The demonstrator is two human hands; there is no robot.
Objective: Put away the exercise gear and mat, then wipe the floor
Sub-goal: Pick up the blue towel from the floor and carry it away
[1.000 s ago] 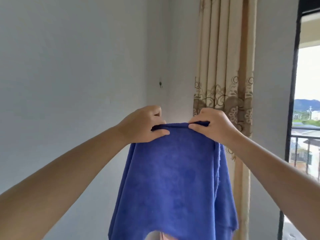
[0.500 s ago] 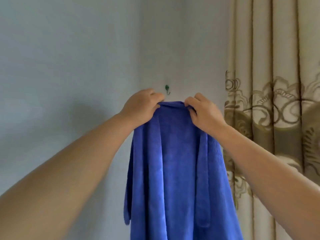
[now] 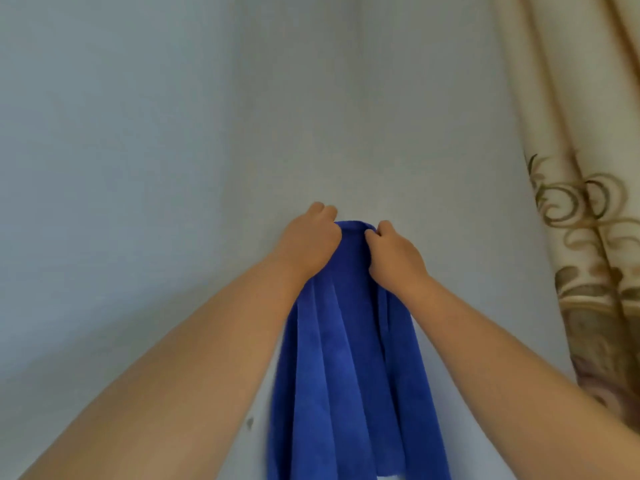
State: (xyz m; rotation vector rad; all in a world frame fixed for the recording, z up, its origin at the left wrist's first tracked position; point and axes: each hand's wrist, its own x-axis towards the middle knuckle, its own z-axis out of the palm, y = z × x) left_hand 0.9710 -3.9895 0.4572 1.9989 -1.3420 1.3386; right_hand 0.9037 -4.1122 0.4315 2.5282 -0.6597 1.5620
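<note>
The left hand (image 3: 308, 239) grips the top left of a blue towel (image 3: 346, 358), its fingers curled over the bunched upper edge with the knuckles toward the wall. The right hand (image 3: 394, 252) pinches the top right of the same edge, fingers curled tight into the cloth just beside the left hand, so that only a narrow hump of blue shows between the two. Both bare forearms reach up and inward from the lower corners of the view. Below the hands the towel hangs straight down in long vertical folds and runs out of the bottom of the frame. Its gathered top lies against the pale grey wall (image 3: 173, 133) behind it. Farther right, a cream curtain (image 3: 595, 202) with a brown scroll pattern hangs in folds beside the wall.
</note>
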